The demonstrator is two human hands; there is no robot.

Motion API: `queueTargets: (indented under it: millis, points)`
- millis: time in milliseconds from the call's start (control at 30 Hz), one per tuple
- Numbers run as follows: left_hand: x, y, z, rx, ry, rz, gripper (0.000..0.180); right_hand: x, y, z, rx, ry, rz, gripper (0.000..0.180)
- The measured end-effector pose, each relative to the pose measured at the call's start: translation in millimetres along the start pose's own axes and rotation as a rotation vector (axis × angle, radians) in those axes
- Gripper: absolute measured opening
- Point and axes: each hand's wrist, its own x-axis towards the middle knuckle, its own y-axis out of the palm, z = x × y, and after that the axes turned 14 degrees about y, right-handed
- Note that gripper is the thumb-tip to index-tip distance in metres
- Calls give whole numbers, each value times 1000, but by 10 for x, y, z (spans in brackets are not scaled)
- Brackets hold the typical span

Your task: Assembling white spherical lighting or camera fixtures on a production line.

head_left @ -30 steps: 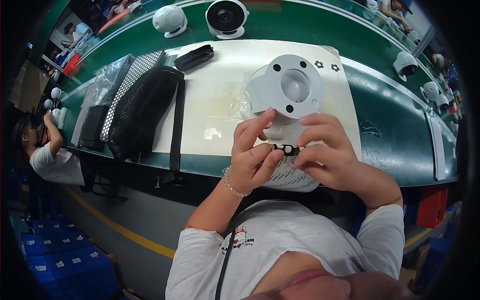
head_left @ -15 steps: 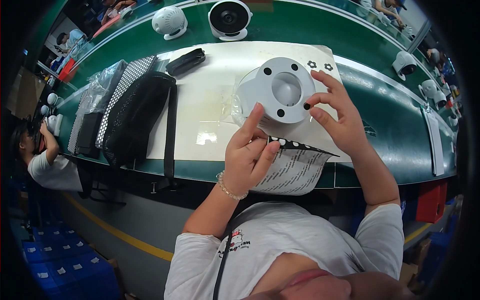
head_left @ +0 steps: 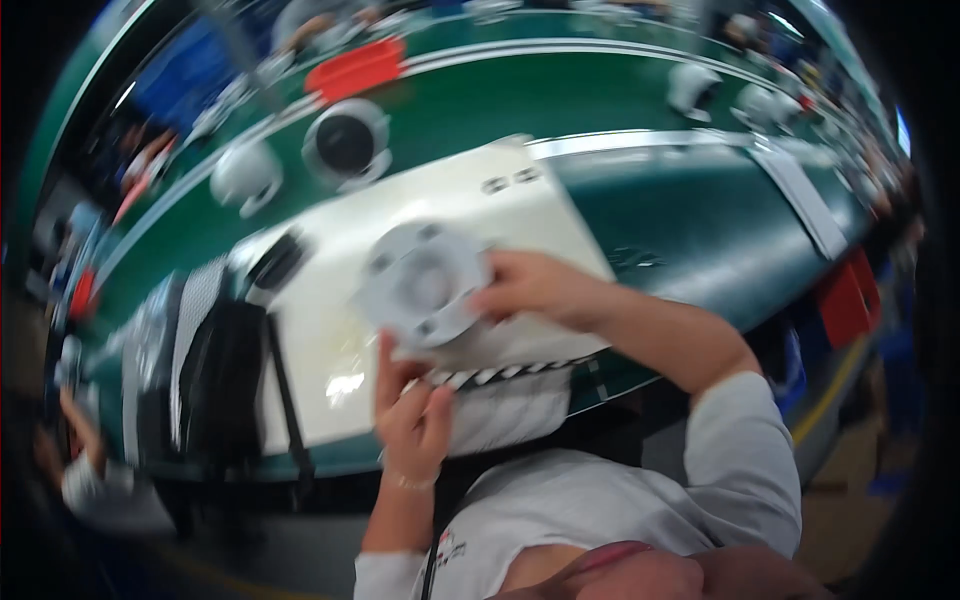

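At the near edge of the green workbench point(head_left: 660, 220), a white printed sheet point(head_left: 510, 412) with a black-and-white spotted border is pinched at its left end between the thumb and fingers of the left hand point(head_left: 410, 425). The index finger is extended toward the near left side of the white base point(head_left: 404, 300); contact cannot be told because of blur. The white base is located on the white mat point(head_left: 325, 330), slightly left of the bench's middle, with its round opening turned upward and three dark dots visible around it. The thumb and fingertips of the right hand point(head_left: 540, 288) are placed at the right rim of the base; whether the rim or a small part is gripped there cannot be told.

To the left, a black strap point(head_left: 285, 390) is laid beside a black mesh pouch point(head_left: 225, 375), and a small black case point(head_left: 278, 264) is positioned farther back. At the far right corner of the mat, two dark flower-shaped pieces point(head_left: 497, 185) are set side by side. Beyond the mat, two white rounded devices point(head_left: 247, 178) are stood on the left, one with a dark face. Farther still, a red tray point(head_left: 355, 68) is seen.
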Motion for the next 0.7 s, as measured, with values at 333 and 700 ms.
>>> queueTargets:
  millis: [333,700]
  points:
    - [-26,-16,-207,83,55,-70,54,292,-1087,564,-357,-243,-712,16]
    - [-41,14,-212,68,13,-10,51,1194,-2511,-313,-1109,21,-1439,28]
